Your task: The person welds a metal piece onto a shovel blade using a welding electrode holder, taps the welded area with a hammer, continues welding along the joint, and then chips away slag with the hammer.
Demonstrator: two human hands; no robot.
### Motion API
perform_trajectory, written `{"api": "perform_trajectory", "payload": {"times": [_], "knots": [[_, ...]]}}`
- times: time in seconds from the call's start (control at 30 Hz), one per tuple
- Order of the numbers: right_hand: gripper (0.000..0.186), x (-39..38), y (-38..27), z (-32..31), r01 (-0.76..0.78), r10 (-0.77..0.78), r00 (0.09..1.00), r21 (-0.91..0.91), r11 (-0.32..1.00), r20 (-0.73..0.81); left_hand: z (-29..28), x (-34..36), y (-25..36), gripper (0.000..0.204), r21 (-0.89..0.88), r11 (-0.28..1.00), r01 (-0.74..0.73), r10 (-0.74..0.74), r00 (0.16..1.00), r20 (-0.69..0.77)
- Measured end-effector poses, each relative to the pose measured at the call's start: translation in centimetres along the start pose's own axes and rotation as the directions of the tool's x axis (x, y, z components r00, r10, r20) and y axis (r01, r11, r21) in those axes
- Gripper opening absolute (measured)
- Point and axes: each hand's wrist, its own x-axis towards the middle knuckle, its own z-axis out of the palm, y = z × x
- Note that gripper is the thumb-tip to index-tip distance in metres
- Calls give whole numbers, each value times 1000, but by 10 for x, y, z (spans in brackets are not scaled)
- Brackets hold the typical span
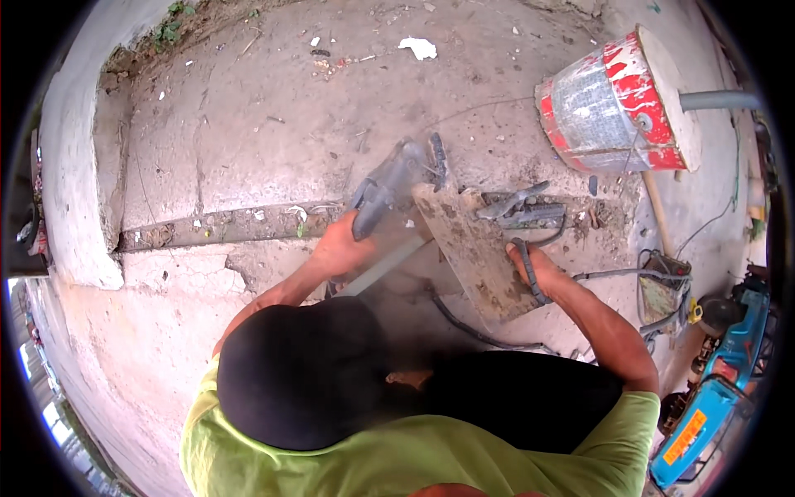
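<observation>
Board [474,255] slants at centre frame, upper end near a broken strip of floor. Right hand [538,272], right of centre, closed on board's lower right edge, dark strip across the fingers. Left hand [341,248], left of centre, wrapped round the handle of a grey tool [383,199]; tool's head near board's upper end.

Room: widest stretch of floor [273,108], debris-strewn, upper centre; ledge [106,174] bounds it at left, bucket [600,108] at upper right. Cable [613,274] crowds right of the board.

Tool's far end blurred; cannot tell contact. Knees [302,373] cover lower centre. Blue machine [712,398], lower right, partly lost at dark rim.
</observation>
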Motion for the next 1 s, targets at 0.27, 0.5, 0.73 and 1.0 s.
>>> {"api": "perform_trajectory", "payload": {"times": [0.27,0.5,0.73,1.0], "knots": [[53,-8,0,3,85,-84,996,36,996,-11,-4,-6,10,50,19,982,189,-190,974,123],[53,-3,-1,-6,-31,30,997,6,1000,70,-1,-4,8,49,-10,1000,-17,17,1000,13],[51,-1,15,9,111,-107,993,115,987,-41,-2,-4,6,47,72,997,-17,17,1000,1],[47,-8,-7,-2,32,-33,999,19,999,23,-3,-3,5,46,3,999,51,-51,998,25]]}}
